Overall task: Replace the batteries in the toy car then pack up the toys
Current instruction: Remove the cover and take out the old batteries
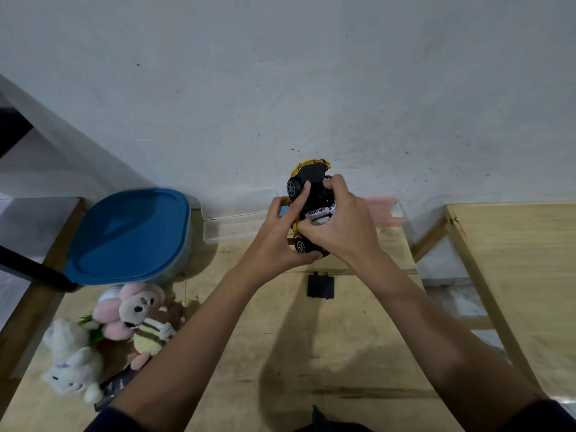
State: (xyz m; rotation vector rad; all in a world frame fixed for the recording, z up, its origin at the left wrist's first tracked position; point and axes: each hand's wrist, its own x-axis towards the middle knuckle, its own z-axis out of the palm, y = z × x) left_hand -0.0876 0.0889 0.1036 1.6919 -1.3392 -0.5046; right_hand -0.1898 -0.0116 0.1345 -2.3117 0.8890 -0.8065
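Note:
I hold a yellow toy car (pixel 311 179) upside down above the wooden table (pixel 280 353), its black underside facing me. My left hand (pixel 280 235) grips the car's left side and lower end, index finger stretched along the chassis. My right hand (pixel 338 222) covers the right side, its fingers pressing on white batteries (pixel 318 215) that sit in the open compartment. The black battery cover (pixel 321 285) lies flat on the table just below my hands.
A tub with a blue lid (pixel 131 235) stands at the left. Several plush toys (pixel 124 325) lie in front of it. A clear shallow tray (pixel 230 229) sits by the wall behind the car. A second wooden table (pixel 523 275) stands to the right.

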